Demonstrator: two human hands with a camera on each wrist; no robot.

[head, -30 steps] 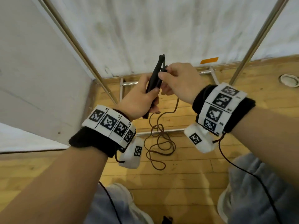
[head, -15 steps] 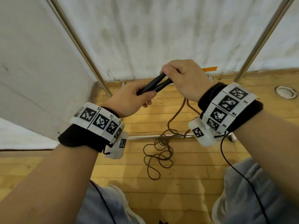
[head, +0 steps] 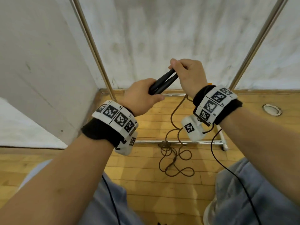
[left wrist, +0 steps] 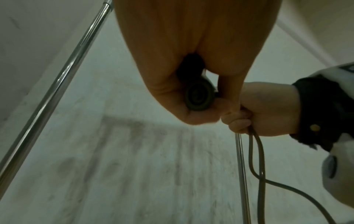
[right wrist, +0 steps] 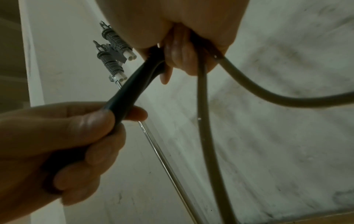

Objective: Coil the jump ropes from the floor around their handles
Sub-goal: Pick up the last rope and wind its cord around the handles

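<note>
Two black jump rope handles [head: 164,82] lie side by side, held up in front of the wall and slanting up to the right. My left hand [head: 139,98] grips their lower ends; the round butt of a handle [left wrist: 198,96] shows inside its fist. My right hand [head: 188,75] grips their upper ends together with the rope. The brown rope [head: 172,114] hangs in two strands [right wrist: 203,106] from under the right hand. It ends in a loose tangle of loops [head: 175,159] on the wooden floor.
A metal rack frame stands close ahead: slanted poles [head: 92,46] left and right, and a low crossbar [head: 149,142] on the floor under the rope. White walls close in behind and to the left. My knees in grey trousers [head: 243,192] are at the bottom. A round floor fitting [head: 272,109] lies far right.
The handles swung from nearly upright to a low slant, and both hands rose higher against the wall. More rope has lifted off the floor.
</note>
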